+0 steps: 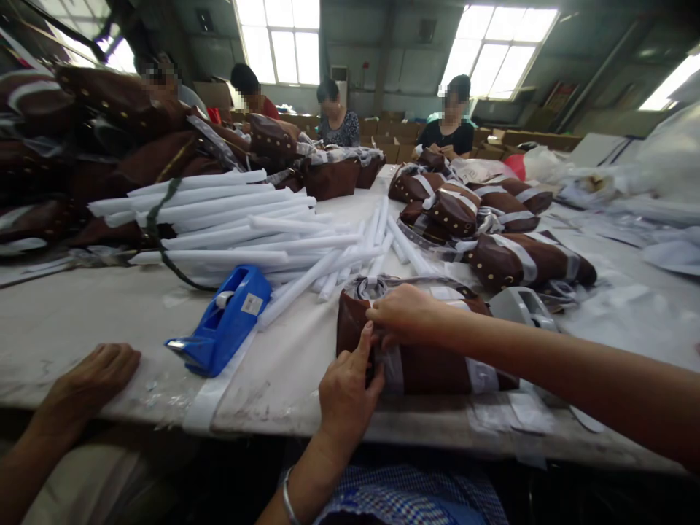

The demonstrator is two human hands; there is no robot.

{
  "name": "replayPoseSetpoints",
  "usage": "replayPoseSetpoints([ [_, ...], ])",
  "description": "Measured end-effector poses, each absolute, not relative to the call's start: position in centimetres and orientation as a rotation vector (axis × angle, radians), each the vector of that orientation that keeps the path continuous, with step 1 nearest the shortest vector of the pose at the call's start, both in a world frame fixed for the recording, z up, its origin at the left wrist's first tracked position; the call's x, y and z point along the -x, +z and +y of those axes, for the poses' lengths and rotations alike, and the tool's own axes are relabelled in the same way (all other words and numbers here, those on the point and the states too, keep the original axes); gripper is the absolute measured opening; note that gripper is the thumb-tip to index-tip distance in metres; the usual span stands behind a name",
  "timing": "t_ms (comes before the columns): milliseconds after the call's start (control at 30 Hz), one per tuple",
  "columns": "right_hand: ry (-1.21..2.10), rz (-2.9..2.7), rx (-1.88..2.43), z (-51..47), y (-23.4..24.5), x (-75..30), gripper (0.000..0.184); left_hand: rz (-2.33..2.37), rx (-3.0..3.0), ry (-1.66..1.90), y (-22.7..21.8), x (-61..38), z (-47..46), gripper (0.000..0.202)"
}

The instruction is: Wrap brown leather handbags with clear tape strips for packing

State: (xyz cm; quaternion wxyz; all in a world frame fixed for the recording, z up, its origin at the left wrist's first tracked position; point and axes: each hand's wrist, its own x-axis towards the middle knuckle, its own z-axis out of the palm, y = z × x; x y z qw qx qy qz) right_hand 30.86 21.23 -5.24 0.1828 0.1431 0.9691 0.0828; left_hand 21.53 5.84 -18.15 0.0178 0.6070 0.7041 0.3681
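A brown leather handbag lies on its side at the table's front edge, with pale wrapping strips around its body and a wrapped handle on top. My right hand reaches across from the right, its fingers closed together at the bag's upper left end; what they pinch is hidden. Below it, my left hand rests against the bag's left end. Its index finger stretches up to the right fingertips, the thumb stands apart, and the other fingers are curled. Behind my right forearm, a grey tape dispenser is partly covered.
A blue tape dispenser stands to the left, beside a heap of white paper rolls. Brown bags pile up at left, more wrapped bags at right. A neighbour's hand rests on the table. Several people sit opposite.
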Motion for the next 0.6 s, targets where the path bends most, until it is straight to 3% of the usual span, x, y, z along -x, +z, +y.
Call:
replayPoseSetpoints([
  [67,0.233,2.755,-0.493,22.8,-4.9,-31.0,0.054,2.140,-1.883,1.183,-18.0,-21.5,5.8,0.082],
  [133,0.168,2.770,-0.595,24.7,-4.6,-31.5,0.062,2.091,-1.871,1.205,-17.9,-21.5,5.9,0.084],
  [200,0.107,2.805,-0.758,25.9,-4.7,-32.6,0.057,2.055,-1.870,1.217,-17.8,-21.5,6.0,0.083],
  [333,0.075,3.105,-1.078,23.5,-6.2,-35.9,0.023,2.048,-1.960,1.253,-17.5,-21.5,5.8,0.067],
  [467,-0.185,3.592,-0.914,17.0,-10.9,-39.3,0.029,2.051,-2.127,1.295,-18.2,-21.8,5.6,0.046],
  [600,-0.519,3.838,-0.821,13.8,-15.4,-40.6,0.047,2.155,-2.229,1.360,-19.7,-21.6,6.8,0.028],
])
